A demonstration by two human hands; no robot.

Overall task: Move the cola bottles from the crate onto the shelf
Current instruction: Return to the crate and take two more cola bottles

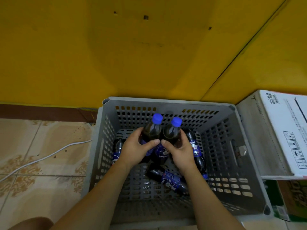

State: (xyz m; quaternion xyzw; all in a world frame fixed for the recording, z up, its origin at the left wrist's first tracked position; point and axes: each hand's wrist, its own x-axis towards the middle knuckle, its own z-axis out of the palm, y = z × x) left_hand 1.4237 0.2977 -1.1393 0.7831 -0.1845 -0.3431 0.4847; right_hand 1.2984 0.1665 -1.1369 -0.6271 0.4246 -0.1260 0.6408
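Observation:
A grey perforated plastic crate (235, 130) stands on the floor against a yellow panel. Inside it, my left hand (134, 150) grips one upright cola bottle (153, 128) with a blue cap. Right beside it, my right hand (181, 151) grips a second upright blue-capped cola bottle (172, 131). The two bottles touch side by side above the crate floor. Other cola bottles lie in the crate: one at the left wall (118, 150), one at the right (196, 151), one flat near the front (167, 179). No shelf surface is plainly visible.
A yellow panel (132, 47) fills the upper view behind the crate. A white cardboard box (282, 133) sits close on the crate's right, over green and yellow cartons (292, 198). A white cable (44, 157) runs across the tiled floor on the left.

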